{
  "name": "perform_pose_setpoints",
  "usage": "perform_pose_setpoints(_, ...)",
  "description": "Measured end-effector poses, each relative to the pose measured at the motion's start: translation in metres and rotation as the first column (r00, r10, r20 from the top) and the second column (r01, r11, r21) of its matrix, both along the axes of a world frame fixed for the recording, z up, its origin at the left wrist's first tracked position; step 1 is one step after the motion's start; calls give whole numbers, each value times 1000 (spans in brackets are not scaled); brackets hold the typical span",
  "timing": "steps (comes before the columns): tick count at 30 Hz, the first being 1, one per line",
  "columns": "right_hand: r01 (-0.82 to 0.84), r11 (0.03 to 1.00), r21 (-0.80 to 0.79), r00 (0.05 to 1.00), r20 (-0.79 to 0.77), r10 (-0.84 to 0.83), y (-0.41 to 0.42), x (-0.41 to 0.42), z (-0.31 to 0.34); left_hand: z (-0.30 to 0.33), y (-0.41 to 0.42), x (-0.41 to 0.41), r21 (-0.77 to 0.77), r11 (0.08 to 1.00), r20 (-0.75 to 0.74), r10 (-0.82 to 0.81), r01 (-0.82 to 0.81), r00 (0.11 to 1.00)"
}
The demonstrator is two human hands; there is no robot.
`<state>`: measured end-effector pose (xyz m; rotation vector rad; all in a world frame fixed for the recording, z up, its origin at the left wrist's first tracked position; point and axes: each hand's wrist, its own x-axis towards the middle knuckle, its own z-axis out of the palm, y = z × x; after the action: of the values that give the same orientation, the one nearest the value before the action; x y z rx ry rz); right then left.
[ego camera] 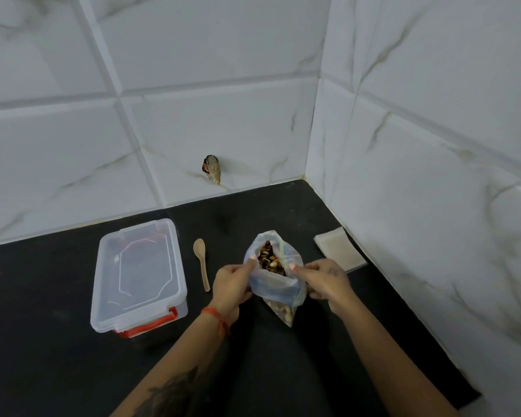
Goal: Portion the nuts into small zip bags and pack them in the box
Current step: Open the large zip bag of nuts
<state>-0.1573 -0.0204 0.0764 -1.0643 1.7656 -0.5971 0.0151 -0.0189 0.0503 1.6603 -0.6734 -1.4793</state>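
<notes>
Plastic bag (275, 284) of nuts (269, 260) sits mid-counter, left hand (233, 284) and right hand (324, 279) each pinching its mouth wide. Looks barely started: spoon (201, 261) untouched, box (139, 275) lidded, small bags (340, 248) stacked unfilled.

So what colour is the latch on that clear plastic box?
Red-orange latch on the clear plastic box, seen in the head view.

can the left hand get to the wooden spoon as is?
Probably yes, once it lets go: the left hand grips the nut bag, but the wooden spoon lies bare on the counter just beside it, nothing between.
</notes>
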Motion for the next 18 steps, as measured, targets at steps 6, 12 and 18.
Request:
perform_pose_setpoints(6, 227, 962, 149, 848, 455, -271, 2, 2, -10, 16, 10, -6, 123, 984, -494, 172, -128, 852)
perform_pose_setpoints(12, 153, 987, 42, 972, 172, -158, 15, 1, -14, 8, 20, -3, 68, 995, -253, 88, -73, 963)
perform_pose_setpoints(18, -63, 996, 55, 985, -157, 71, 15, 2, 1, 15, 24, -1, 42, 982, 48, -188, 186, 981)
